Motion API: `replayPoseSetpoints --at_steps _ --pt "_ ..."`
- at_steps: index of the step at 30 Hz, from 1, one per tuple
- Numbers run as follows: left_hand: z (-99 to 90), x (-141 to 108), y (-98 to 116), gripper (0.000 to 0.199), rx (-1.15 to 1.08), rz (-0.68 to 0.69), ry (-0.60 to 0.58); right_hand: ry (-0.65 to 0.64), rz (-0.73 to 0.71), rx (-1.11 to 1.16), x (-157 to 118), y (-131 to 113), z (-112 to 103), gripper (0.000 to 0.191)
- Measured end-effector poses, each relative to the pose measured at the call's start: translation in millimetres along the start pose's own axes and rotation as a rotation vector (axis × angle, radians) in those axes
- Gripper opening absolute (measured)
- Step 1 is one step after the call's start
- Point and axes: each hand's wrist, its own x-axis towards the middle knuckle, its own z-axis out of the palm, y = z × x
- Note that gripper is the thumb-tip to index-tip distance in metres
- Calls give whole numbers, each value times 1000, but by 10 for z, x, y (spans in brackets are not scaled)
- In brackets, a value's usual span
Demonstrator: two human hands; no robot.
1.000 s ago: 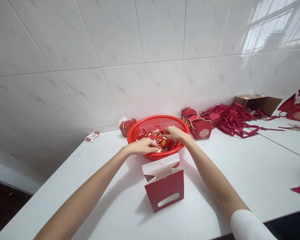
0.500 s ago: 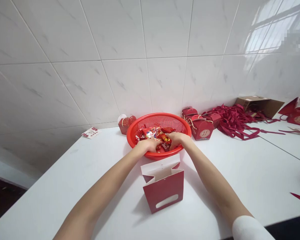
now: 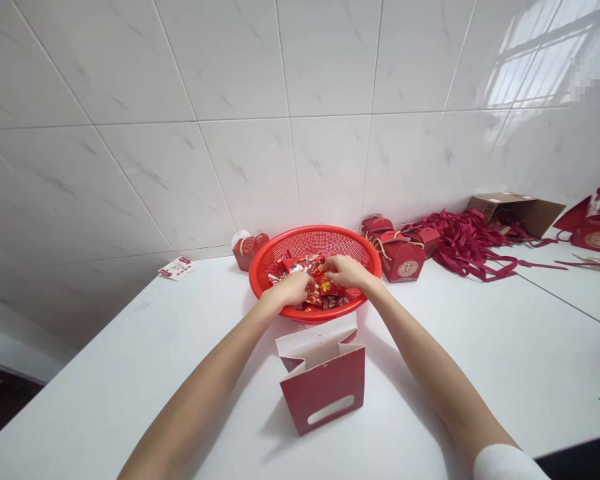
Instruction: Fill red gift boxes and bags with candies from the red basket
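A red plastic basket [image 3: 320,230] holds several wrapped candies [image 3: 333,287], mostly red. Over its left part, my left hand [image 3: 293,289] is closed with curled fingers among the candies; what it grips, if anything, is too small to name. My right hand [image 3: 347,271] reaches in from the right, its fingers bent together at the candies, and anything between them is hidden. In front of the basket a dark red paper box [image 3: 325,390] stands upright on the white table [image 3: 230,427], its top open and a white oval on its front.
Small red boxes [image 3: 403,257] with string handles stand right of the basket, and another small red box [image 3: 247,252] stands left. Further right lie a heap of red ribbons [image 3: 460,243] and a cardboard box [image 3: 540,212]. Printed cards [image 3: 179,268] lie near the tiled wall.
My right hand has lifted slightly and moved left over the candies, its fingers drawn in. My left hand has curled more and shifted slightly left. The candies have moved a little.
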Motion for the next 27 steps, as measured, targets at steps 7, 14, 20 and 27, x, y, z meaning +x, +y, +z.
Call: replayPoseSetpoints --at_steps 7,14,20,27 --pt "-12 100 -83 31 -566 122 443 62 -193 362 25 61 71 29" --pt "9 106 -107 26 -799 309 575 -4 -264 748 22 117 73 47" --pt "14 80 -73 33 -919 320 531 53 -143 809 49 135 81 43" --pt "6 54 -89 29 -1014 260 627 188 -136 763 49 146 79 22"
